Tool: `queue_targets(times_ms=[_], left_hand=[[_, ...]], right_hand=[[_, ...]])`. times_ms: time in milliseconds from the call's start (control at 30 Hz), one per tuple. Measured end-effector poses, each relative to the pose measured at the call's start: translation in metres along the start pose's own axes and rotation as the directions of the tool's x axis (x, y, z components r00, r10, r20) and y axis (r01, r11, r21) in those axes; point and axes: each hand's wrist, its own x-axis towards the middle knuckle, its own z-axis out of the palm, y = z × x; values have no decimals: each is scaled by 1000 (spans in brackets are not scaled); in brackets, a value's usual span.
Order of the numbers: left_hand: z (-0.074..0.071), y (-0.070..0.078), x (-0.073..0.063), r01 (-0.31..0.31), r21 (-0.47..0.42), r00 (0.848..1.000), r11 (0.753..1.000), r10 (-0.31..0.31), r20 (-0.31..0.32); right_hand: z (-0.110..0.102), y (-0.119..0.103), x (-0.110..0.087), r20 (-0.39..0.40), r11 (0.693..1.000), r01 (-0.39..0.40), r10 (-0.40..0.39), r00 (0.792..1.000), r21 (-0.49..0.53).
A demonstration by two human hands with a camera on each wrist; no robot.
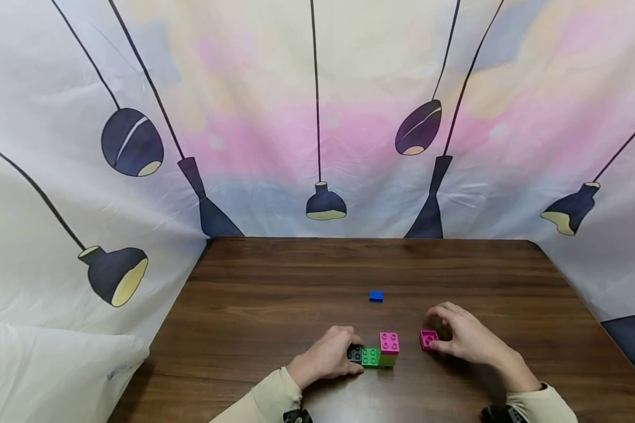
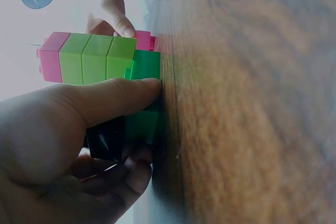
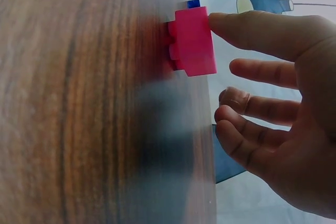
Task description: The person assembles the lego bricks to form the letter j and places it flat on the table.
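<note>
My left hand (image 1: 328, 354) grips a joined row of toy building bricks at its black end (image 1: 354, 353), thumb on the near side and fingers on the far side. Beside the black part is a green brick (image 1: 370, 357). At the row's right end rises a stack of light green bricks (image 2: 95, 59) topped by a pink brick (image 1: 388, 342). My right hand (image 1: 468, 335) has its thumb tip against a separate pink brick (image 1: 428, 341), which lies upside down, studs toward the table (image 3: 191, 41). The other fingers of that hand are spread, apart from the brick.
A small blue brick (image 1: 376, 296) lies farther back on the brown wooden table (image 1: 275, 270). Behind the table hangs a pale cloth (image 1: 264, 129) printed with dark lamps. White fabric (image 1: 53, 370) hangs at the left side.
</note>
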Motion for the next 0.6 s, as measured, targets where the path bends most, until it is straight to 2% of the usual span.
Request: queue_targets(times_ms=[200,400,600], left_hand=[[-1,-1,2,15,3,1000,1000,-15,18],[0,-1,1,22,2,1000,1000,-22,14],[0,-1,0,24,-2,1000,1000,-24,12]], right_hand=[[1,1,0,57,999,15,-17,998,47],[3,-1,0,61,999,14,-17,998,51],[3,-3,0,52,997,53,-56,997,63]])
